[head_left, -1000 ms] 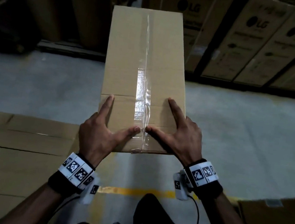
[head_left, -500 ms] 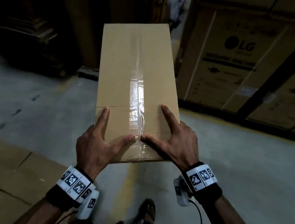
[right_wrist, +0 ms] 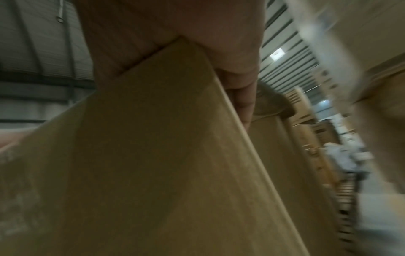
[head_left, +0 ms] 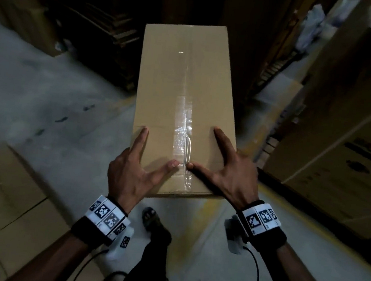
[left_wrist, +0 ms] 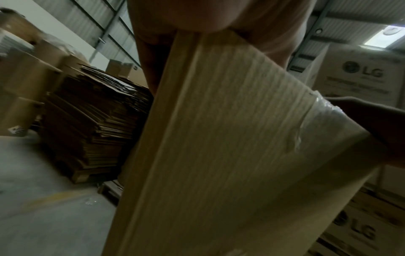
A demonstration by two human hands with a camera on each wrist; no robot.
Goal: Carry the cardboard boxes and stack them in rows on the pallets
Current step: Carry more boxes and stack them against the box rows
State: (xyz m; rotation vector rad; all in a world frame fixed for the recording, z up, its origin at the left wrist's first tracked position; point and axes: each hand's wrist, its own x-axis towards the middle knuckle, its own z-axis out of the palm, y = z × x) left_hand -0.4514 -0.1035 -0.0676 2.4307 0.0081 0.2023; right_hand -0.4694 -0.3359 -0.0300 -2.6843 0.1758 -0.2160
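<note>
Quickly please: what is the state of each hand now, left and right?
Left hand: holding the box at its near left corner.
Right hand: holding the same box at its near right corner.

Most of my fingers (head_left: 139, 143) are out of sight: from my head camera only the forefinger and thumb of each hand lie on top of the cardboard box (head_left: 186, 82), the rest wrapping down its sides where I cannot see them. The box's underside and far end are hidden too. In my right wrist view everything is smeared; the box (right_wrist: 153, 164) is a brown blur, and the stacks (right_wrist: 324, 131) beyond cannot be made out. My left wrist view cuts the box (left_wrist: 219, 155) off at the bottom edge. The big cartons (head_left: 341, 139) on my right run past the frame, their print too blurred to read.
</note>
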